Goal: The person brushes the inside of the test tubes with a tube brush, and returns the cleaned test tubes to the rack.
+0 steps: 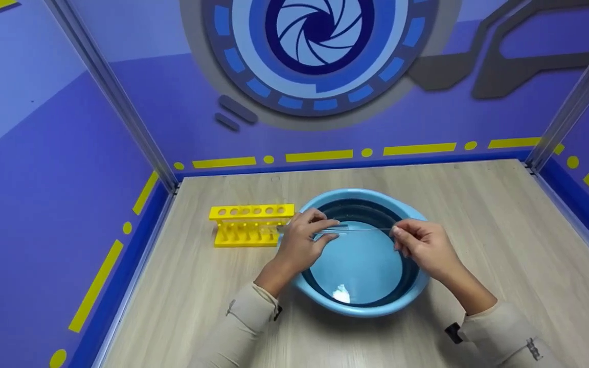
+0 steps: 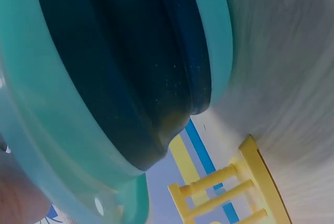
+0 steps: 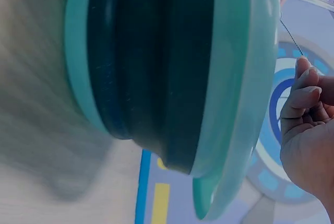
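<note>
Pointing toward the right hand, whose fingertips pinch an aligned wire, a clear tube stretches left-to-right above the basin, gripped by the left hand.

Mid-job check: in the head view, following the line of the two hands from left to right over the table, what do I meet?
Yellow six-hole test-tube rack → bare left hand → thin, straight grey wire → bare right hand.
</note>
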